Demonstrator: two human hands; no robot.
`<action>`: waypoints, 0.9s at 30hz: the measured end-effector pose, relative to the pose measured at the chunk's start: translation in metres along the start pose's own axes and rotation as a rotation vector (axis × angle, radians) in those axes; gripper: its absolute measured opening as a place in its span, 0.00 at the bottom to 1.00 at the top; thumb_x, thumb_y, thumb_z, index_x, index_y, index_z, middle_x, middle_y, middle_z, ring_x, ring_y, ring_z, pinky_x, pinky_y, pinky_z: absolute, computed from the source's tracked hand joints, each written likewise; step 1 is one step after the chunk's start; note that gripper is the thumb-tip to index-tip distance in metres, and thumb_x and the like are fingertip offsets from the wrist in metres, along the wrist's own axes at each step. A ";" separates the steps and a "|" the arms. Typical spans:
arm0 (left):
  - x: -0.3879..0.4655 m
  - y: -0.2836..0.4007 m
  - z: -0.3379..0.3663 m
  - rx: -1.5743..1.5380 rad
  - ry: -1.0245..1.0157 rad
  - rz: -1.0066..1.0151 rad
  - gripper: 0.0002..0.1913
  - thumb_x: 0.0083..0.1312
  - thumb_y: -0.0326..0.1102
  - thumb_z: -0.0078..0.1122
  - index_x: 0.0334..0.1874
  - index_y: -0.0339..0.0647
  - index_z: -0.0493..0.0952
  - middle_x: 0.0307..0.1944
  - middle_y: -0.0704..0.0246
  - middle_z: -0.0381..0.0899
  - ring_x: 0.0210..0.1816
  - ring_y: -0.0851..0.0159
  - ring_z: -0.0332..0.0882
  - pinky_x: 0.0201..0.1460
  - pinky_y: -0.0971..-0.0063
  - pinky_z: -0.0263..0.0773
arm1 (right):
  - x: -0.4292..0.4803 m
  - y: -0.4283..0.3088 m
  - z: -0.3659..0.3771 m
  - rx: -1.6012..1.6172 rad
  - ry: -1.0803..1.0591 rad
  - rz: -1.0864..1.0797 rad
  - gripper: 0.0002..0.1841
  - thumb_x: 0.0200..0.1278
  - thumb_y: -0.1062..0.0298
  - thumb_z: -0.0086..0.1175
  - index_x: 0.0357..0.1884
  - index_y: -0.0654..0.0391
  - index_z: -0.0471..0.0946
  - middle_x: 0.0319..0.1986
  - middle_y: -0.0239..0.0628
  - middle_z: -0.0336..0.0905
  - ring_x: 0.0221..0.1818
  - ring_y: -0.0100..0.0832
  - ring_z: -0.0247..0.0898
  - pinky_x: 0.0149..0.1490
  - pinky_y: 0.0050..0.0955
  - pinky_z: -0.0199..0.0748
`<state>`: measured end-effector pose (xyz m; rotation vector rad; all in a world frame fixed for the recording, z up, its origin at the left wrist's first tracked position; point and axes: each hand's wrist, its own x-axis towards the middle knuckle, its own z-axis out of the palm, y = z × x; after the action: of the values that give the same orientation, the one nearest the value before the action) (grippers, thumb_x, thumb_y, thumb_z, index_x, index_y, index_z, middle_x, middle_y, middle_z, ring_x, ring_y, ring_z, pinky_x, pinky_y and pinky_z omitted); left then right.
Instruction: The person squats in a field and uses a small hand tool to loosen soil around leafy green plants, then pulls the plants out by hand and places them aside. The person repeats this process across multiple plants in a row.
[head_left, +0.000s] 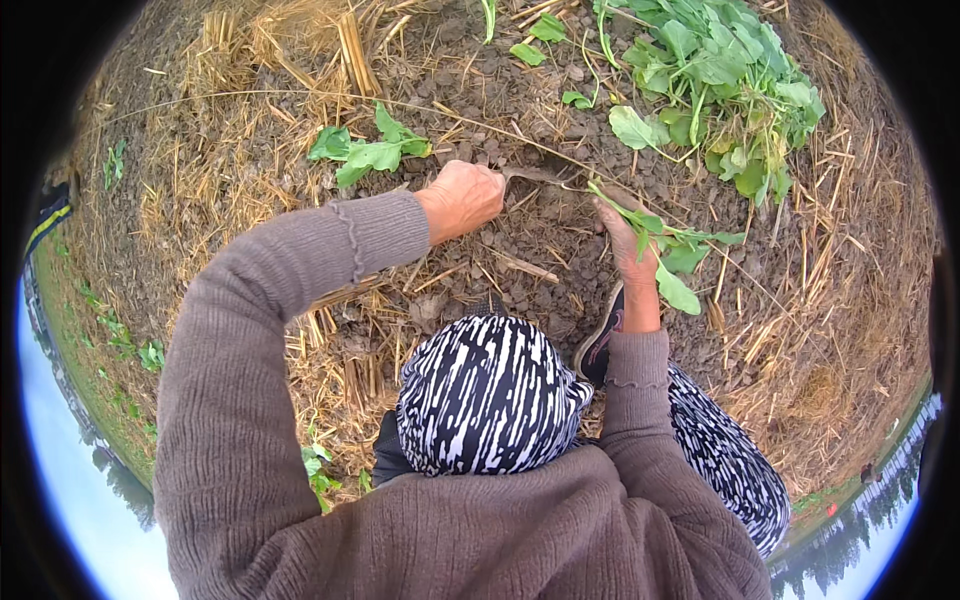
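My left hand (463, 196) is closed in a fist around the hidden handle of a small metal digging tool (531, 175), seemingly a hand trowel. Its blade points right into a dug hollow in the brown soil (536, 225). Right of the hollow, my right hand (628, 238) holds a leafy green seedling (649, 223). The stem end points up and left toward the blade, and the leaves hang over the back of the hand and wrist. Another seedling (371, 154) lies on the soil, just beyond my left hand.
A thin string (465, 118) crosses the ground beyond my hands and bends down to the right. A heap of leafy seedlings (720, 82) lies at the upper right. Straw stubble (356, 56) stands at the upper left. My shoe (600, 341) is below my right hand.
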<state>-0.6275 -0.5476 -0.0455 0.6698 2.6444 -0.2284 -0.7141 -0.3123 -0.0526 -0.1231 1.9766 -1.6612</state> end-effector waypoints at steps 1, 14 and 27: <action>-0.002 -0.005 -0.002 -0.016 0.032 0.043 0.05 0.57 0.31 0.52 0.29 0.36 0.72 0.18 0.73 0.71 0.21 0.72 0.74 0.16 0.75 0.67 | 0.001 0.003 -0.001 -0.076 -0.008 0.041 0.16 0.56 0.70 0.60 0.45 0.68 0.76 0.31 0.37 0.80 0.25 0.20 0.70 0.30 0.16 0.67; 0.022 -0.001 -0.005 -0.192 -0.243 0.036 0.08 0.61 0.28 0.51 0.39 0.30 0.74 0.29 0.64 0.78 0.31 0.66 0.81 0.27 0.72 0.75 | 0.013 0.008 0.017 0.167 0.005 0.145 0.20 0.57 0.66 0.60 0.49 0.67 0.75 0.35 0.38 0.80 0.35 0.24 0.75 0.42 0.20 0.73; -0.016 0.022 -0.015 -0.151 -0.083 -0.093 0.06 0.58 0.30 0.54 0.34 0.35 0.74 0.25 0.69 0.75 0.27 0.70 0.78 0.22 0.76 0.72 | 0.041 0.072 0.038 -0.980 -0.203 -0.360 0.11 0.60 0.63 0.53 0.42 0.55 0.80 0.42 0.38 0.80 0.43 0.32 0.75 0.49 0.32 0.72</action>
<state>-0.6093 -0.5311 -0.0262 0.4792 2.5847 -0.0797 -0.7111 -0.3460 -0.1373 -0.9999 2.5079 -0.6551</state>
